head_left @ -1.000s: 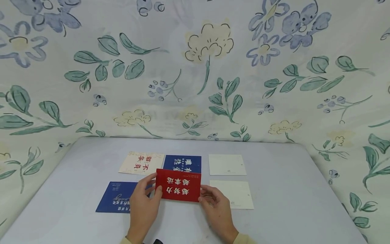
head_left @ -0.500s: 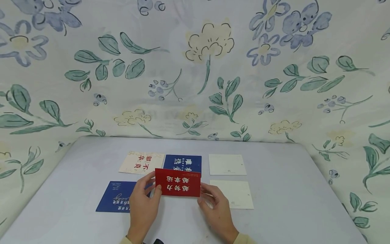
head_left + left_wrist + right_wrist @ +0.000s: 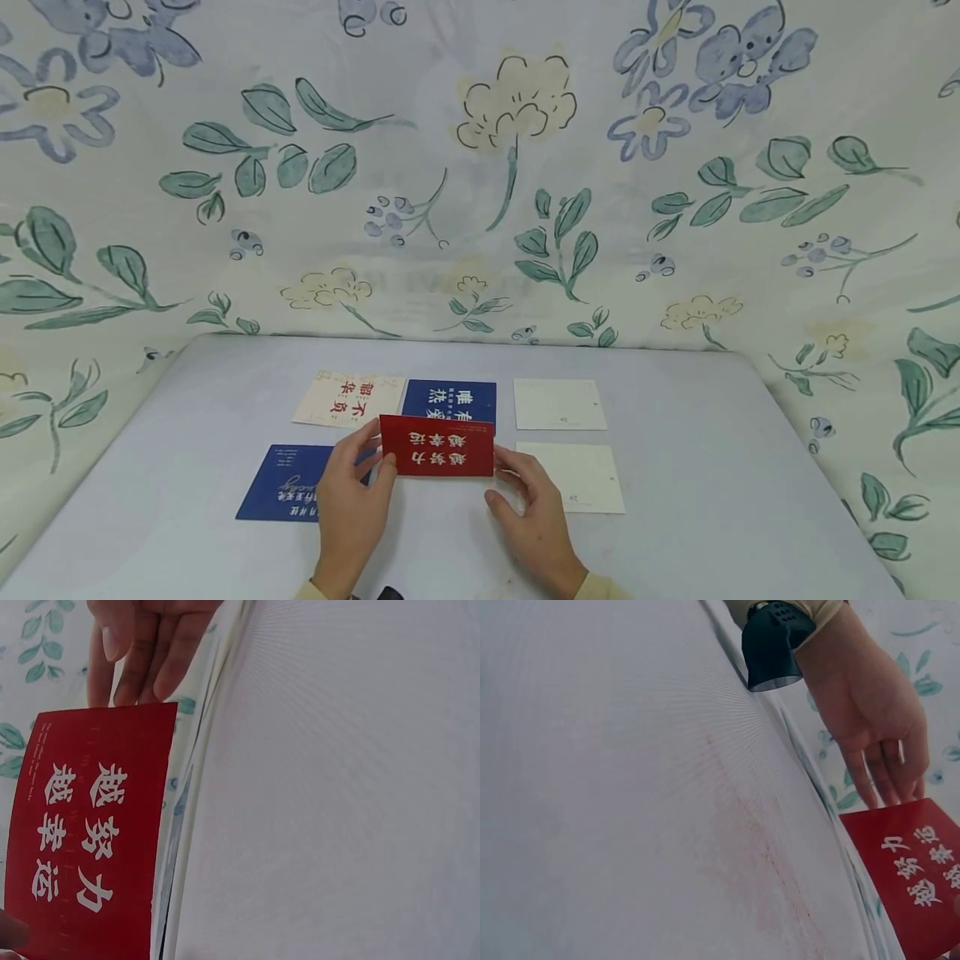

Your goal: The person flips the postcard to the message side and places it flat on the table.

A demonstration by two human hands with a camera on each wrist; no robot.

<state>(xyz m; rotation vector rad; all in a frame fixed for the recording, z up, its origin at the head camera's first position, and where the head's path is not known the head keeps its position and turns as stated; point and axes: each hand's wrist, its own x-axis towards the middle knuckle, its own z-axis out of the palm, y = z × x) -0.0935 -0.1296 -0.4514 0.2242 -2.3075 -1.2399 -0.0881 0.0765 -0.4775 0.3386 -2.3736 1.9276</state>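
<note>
A red postcard [image 3: 437, 447] with white Chinese lettering is held up and tilted over the table's middle. My left hand [image 3: 352, 496] pinches its left edge, thumb on the printed face and fingers behind. My right hand [image 3: 536, 510] is at the opposite edge, its fingertips at the card and its thumb apart from it. In the left wrist view the right hand [image 3: 154, 649] has fairly straight fingers behind the edge of the red postcard [image 3: 90, 832]. The right wrist view shows the left hand [image 3: 877, 709] at the far edge of the red postcard [image 3: 900, 862].
On the white table [image 3: 712, 475] lie a cream postcard with red lettering [image 3: 348, 400], a blue postcard [image 3: 476, 396] partly behind the red one, another blue postcard [image 3: 277, 483], and two pale cards [image 3: 558, 404] at right. A floral cloth [image 3: 480, 183] hangs behind.
The red postcard's lower edge has risen, so its face looks shorter in the head view. My right thumb has come away from the card; the left hand keeps its hold.
</note>
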